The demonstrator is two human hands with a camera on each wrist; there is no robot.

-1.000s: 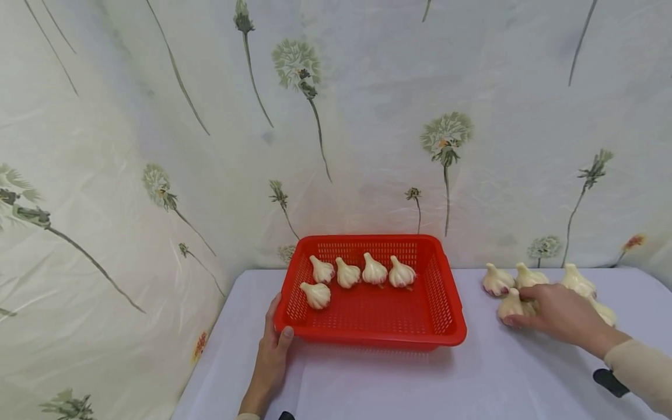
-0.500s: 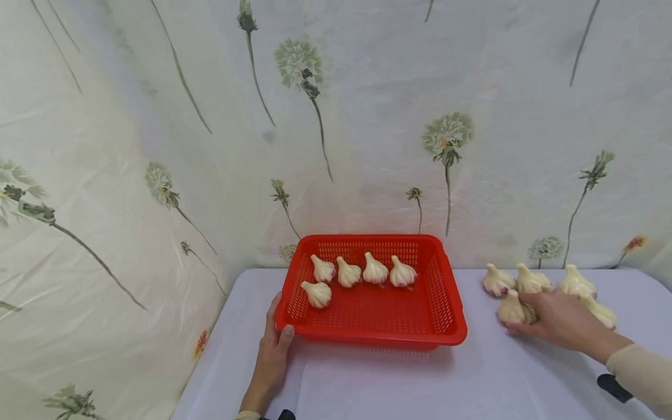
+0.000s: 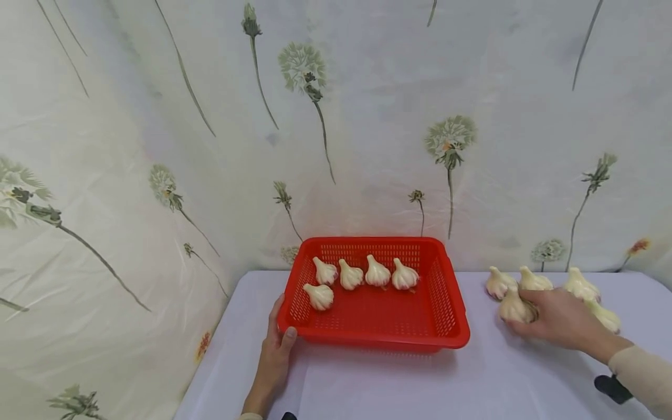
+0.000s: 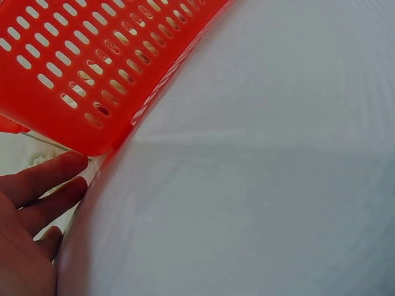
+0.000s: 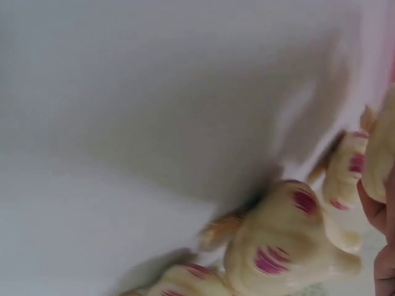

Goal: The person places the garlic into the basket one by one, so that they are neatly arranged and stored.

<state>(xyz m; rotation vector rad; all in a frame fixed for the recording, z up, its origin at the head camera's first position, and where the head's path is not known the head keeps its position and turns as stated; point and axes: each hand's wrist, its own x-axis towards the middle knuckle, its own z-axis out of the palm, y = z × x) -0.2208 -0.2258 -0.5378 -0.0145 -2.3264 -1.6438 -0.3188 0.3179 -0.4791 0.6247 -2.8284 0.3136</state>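
Observation:
My right hand grips a cream garlic bulb, stem up, at the right of the table. In the right wrist view the held garlic bulb shows at the right edge with fingertips beneath it. My left hand holds the near left corner of a red plastic basket, thumb at the front rim and fingers along the left side. The left wrist view shows fingers beside the basket's perforated wall. Several bulbs sit inside, four along the back and one garlic bulb in front at left.
Behind the right hand, more bulbs stand on the table: a garlic bulb nearest the basket, another garlic bulb and a garlic bulb beside the wrist. A pale cloth covers the table. A dandelion-patterned curtain hangs behind.
My right fingers have closed in on the front garlic bulb and now grip it, with the bulb moved slightly. The left hand stays at the basket corner. The head view has shifted a little.

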